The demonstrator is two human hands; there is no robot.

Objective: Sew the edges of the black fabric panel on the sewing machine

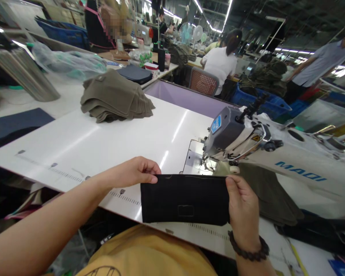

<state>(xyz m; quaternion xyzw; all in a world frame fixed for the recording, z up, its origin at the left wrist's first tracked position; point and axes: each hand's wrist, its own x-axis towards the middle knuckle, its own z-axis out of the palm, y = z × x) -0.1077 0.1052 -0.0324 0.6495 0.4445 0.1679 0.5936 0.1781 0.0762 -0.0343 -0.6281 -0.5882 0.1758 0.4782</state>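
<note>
A black rectangular fabric piece (166,199) is stretched between my two hands at the table's front edge. A small stitched rectangle shows near its lower middle, and a pale thread line runs along its top edge. My left hand (140,170) pinches the top left corner between thumb and fingers. The right side is gripped by my right hand (243,203), thumb on top, with a dark beaded bracelet at the wrist. Just beyond the fabric stands a sewing machine (227,134), its needle area lit. Olive fabric pieces (267,191) lie under the machine arm, right of my right hand.
A stack of olive fabric pieces (115,96) sits at the far left of the white table (132,145). Dark blue fabric (20,122) lies at the left edge. Behind are a lilac bin (184,97), a blue crate (264,103) and several people, one in a white shirt (220,63).
</note>
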